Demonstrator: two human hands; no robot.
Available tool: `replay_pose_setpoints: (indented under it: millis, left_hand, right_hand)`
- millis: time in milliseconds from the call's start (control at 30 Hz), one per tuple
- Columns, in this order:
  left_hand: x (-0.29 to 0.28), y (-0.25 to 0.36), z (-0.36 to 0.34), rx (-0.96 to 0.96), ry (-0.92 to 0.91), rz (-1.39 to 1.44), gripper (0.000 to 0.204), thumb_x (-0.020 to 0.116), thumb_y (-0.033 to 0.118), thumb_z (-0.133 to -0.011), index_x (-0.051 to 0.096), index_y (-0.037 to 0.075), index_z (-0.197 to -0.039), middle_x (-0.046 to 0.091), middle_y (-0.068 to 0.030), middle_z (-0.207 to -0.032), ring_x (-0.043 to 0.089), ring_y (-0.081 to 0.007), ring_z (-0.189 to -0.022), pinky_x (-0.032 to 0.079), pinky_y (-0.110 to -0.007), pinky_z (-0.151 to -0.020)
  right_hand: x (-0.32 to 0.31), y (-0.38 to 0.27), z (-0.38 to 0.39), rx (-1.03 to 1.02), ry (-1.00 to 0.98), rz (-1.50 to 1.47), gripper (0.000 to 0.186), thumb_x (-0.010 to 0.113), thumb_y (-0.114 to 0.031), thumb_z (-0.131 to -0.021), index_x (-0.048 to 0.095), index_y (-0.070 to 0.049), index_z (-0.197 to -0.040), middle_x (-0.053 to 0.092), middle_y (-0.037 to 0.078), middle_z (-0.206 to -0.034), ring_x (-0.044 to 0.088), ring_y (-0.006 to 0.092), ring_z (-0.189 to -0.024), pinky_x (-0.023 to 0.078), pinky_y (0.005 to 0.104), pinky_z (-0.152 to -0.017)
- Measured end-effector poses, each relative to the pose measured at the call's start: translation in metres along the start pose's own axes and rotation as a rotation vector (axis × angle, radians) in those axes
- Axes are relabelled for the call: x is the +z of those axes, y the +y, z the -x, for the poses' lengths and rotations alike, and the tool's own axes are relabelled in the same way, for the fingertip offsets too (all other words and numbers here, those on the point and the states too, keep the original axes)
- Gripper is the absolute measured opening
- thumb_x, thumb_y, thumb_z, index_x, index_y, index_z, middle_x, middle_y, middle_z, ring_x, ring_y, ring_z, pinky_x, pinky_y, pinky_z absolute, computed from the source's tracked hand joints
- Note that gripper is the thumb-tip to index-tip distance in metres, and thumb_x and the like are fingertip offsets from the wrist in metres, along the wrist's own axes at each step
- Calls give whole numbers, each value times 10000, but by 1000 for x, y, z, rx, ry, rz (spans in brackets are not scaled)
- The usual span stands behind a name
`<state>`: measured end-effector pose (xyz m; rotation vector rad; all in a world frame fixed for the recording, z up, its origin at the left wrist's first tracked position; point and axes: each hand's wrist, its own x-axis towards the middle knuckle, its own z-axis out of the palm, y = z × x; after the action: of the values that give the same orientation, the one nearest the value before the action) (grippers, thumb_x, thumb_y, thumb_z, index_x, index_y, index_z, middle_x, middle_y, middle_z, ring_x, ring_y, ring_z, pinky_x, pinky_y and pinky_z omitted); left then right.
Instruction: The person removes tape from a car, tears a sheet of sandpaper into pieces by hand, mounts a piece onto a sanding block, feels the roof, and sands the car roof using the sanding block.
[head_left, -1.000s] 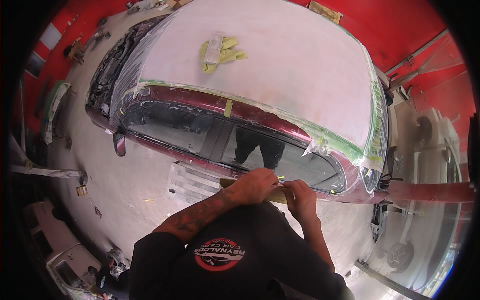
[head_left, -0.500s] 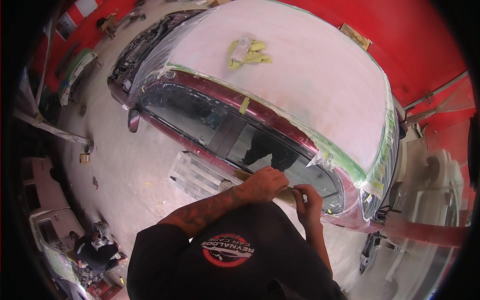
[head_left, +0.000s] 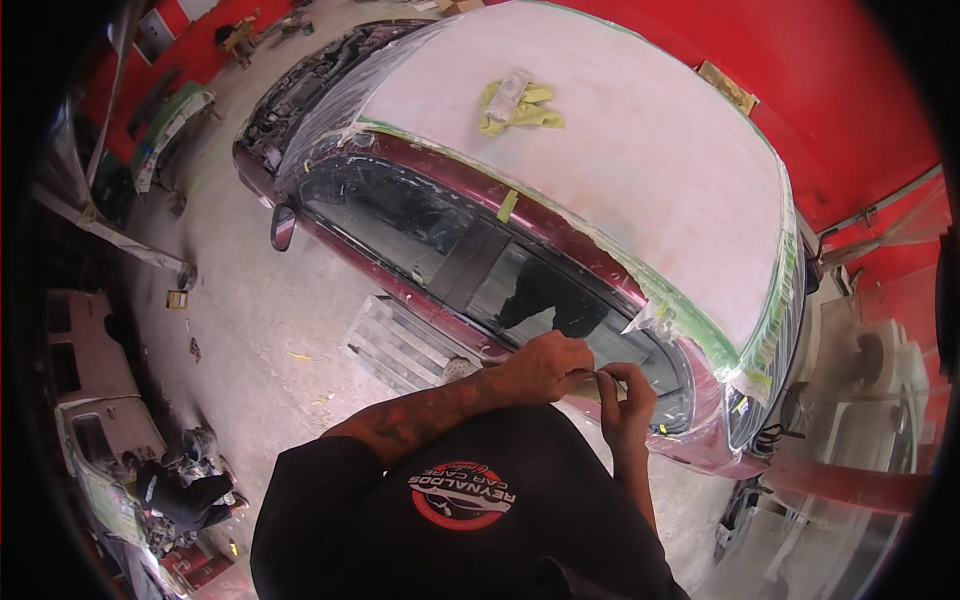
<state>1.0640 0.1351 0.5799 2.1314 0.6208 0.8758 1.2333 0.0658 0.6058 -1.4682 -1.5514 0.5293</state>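
Note:
Below the rear side window (head_left: 540, 290) of a maroon car (head_left: 445, 185), my left hand (head_left: 545, 365) and my right hand (head_left: 625, 400) are close together, fingers curled in pinches on a tan sheet (head_left: 582, 390), mostly hidden by them. A perforated round pad (head_left: 458, 368) shows beside my left wrist, above a slatted metal platform (head_left: 390, 330). The car's pale, sanded-looking roof (head_left: 640, 170) is edged with green tape and plastic, and carries a yellow-green cloth (head_left: 540, 115) with a pale block (head_left: 510, 95) on it.
At lower left a co-worker in dark clothes (head_left: 185, 490) crouches by a pale vehicle (head_left: 100, 370). A bumper-like part (head_left: 170, 130) and a metal frame (head_left: 120, 235) stand at upper left. Plastic-covered parts (head_left: 865, 400) line the red wall at right.
My view has swung so the car sits farther right in it, and the co-worker at lower left shows more. Both my hands stay pinched on the sheet, shifted slightly rightward.

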Motion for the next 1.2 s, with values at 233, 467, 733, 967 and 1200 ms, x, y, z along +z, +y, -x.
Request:
replay_pose_setpoints:
  millis: [233, 467, 733, 967, 1200]
  left_hand:
    - [-6, 12, 3, -46, -11, 95, 74, 637, 79, -826, 609, 58, -890, 601, -95, -831, 588, -317, -798, 441, -412, -744]
    - [-9, 19, -1, -16, 24, 130, 91, 660, 82, -808, 603, 55, -874, 609, -99, -834, 587, -315, -789, 442, -393, -715]
    - [-15, 26, 5, 3, -5, 6, 72, 662, 80, -814, 601, 64, -850, 612, -88, -812, 594, -295, -777, 422, -393, -725]
    - [-10, 21, 16, -59, -64, -55, 66, 657, 78, -817, 611, 55, -858, 622, -101, -826, 595, -314, -788, 433, -408, -739]
    - [-3, 12, 33, -35, -131, -106, 70, 645, 95, -834, 591, 50, -840, 585, -99, -779, 595, -311, -761, 435, -405, -738]
  right_hand:
    - [-2, -8, 3, -46, -76, 55, 82, 664, 12, -815, 599, -13, -860, 638, 132, -800, 631, 311, -707, 480, 371, -641]
    - [-1, -17, 4, 2, -27, 22, 45, 645, -15, -839, 618, -31, -871, 654, 111, -808, 627, 293, -696, 469, 371, -628]
    - [-28, -25, 2, -17, 120, 74, 54, 661, -19, -824, 623, -54, -838, 662, 81, -803, 602, 277, -749, 439, 362, -704]
    - [-45, -24, 1, -94, 221, 138, 56, 661, -25, -823, 625, -66, -836, 658, 69, -791, 602, 271, -749, 432, 362, -714]
    - [-59, -20, 8, -83, 325, 158, 28, 670, -73, -839, 645, -83, -832, 655, 35, -776, 603, 222, -750, 406, 353, -796]
